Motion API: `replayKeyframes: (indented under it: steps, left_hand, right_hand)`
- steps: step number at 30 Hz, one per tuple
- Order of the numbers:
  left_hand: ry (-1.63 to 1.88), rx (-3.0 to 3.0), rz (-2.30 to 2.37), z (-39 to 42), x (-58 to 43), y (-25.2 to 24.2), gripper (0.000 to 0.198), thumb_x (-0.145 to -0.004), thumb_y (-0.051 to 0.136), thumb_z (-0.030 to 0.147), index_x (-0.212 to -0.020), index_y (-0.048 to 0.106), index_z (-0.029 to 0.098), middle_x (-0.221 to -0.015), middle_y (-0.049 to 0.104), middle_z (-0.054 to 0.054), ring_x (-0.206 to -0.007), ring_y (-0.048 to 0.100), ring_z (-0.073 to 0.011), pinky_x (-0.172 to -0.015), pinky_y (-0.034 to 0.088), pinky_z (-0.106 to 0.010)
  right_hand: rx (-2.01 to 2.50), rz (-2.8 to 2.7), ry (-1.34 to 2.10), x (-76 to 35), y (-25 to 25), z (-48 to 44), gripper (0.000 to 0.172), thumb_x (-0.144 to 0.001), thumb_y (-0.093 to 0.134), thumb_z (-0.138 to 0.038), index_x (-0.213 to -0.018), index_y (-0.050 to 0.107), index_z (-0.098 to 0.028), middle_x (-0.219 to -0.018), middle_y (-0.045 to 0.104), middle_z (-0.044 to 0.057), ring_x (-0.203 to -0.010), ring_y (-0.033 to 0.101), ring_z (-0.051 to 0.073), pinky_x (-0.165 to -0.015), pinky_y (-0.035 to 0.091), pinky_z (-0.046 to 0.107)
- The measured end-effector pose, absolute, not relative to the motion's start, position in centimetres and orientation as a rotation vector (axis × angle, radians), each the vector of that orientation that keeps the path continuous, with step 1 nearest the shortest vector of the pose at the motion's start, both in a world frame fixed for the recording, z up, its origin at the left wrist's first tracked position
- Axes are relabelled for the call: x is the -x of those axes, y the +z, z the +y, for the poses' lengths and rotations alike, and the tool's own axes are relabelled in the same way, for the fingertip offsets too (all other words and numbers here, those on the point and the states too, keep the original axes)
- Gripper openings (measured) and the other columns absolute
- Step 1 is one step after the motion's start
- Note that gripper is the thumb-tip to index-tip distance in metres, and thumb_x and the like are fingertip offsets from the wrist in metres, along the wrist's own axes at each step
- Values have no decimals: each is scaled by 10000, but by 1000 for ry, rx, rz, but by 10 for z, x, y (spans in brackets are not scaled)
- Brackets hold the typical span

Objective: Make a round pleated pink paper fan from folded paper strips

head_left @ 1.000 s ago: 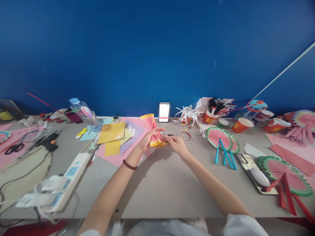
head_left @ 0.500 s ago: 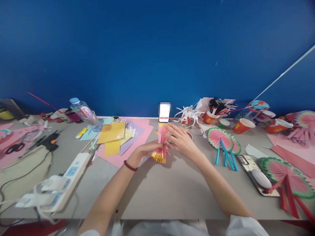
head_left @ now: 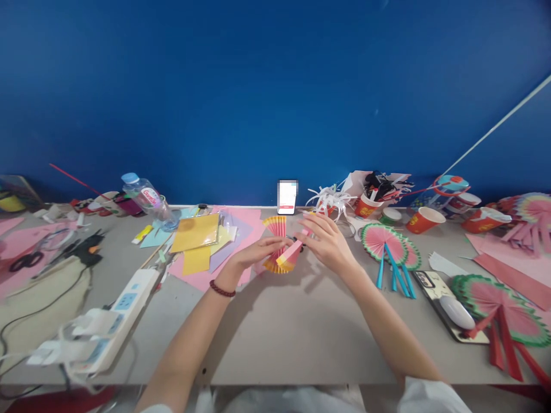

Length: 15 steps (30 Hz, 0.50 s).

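Note:
Pinched at its middle in my left hand (head_left: 258,251) is a pleated pink paper fan (head_left: 279,228) with yellow edges; it flares out above and below the fingers. My right hand (head_left: 326,241) is closed on a second pleated pink paper piece (head_left: 291,256), folded narrow, its yellow end pointing down and left. This piece overlaps the right side of the fan; whether the two are joined I cannot tell. Both hands are above the grey table (head_left: 275,332). Behind them a phone (head_left: 286,198) leans upright against the blue wall.
At left lie yellow paper sheets (head_left: 196,232), pink paper (head_left: 247,221), a tilted water bottle (head_left: 148,198) and a power strip (head_left: 124,310). To the right are watermelon-patterned paper fans (head_left: 381,244), a phone under a white mouse (head_left: 457,313), and paper cups (head_left: 425,220).
The pleated paper, bunched together before, is now spread into a fan in my left hand. My right hand has swung a narrow folded piece away to the right.

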<state>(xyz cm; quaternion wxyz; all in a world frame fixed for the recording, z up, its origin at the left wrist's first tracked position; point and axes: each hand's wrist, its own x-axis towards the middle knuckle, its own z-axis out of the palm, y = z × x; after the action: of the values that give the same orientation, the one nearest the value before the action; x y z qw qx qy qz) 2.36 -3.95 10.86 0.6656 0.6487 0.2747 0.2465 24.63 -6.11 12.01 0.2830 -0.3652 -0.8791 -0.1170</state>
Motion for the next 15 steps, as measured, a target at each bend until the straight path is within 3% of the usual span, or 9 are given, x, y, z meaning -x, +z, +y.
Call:
replayKeyframes:
  steps: [4,7,11,15]
  left_hand:
    - [618,-1516,563,-36,-18,108,214,-851,554,356,-892,678,187,-1061,645,-87,-1035,577,-213,-923,415,-340]
    - [611,-1476,567,-36,-16,108,246,-859,541,334,-1050,643,217,-1102,624,-92,-914,622,-187,-852,456,-338]
    - [577,-1400,607,-38,-14,110,586,-838,560,295,-1380,353,378,-1406,414,-86,-865,633,-176,-793,492,-345]
    - [595,-1366,649,-36,-11,108,816,-806,582,257,-1434,100,454,-1489,285,-80,-746,639,-144,-788,506,-364]
  right_hand:
    - [1013,-2284,-298,-249,122,-61,399,-875,421,-73,-1115,639,-305,-1292,527,58,-1315,354,252,-1061,366,466]
    - [991,-2297,-264,-249,121,-60,399,-879,395,-68,-1135,621,-273,-1196,578,80,-1278,398,241,-1038,398,445]
    - [957,-2265,-227,-249,116,-55,346,-884,358,-74,-1077,608,-216,-1130,628,87,-1215,475,214,-1022,416,441]
    - [915,-2309,-225,-251,115,-51,263,-892,396,-108,-907,635,-217,-1148,636,69,-1225,472,208,-1044,390,453]
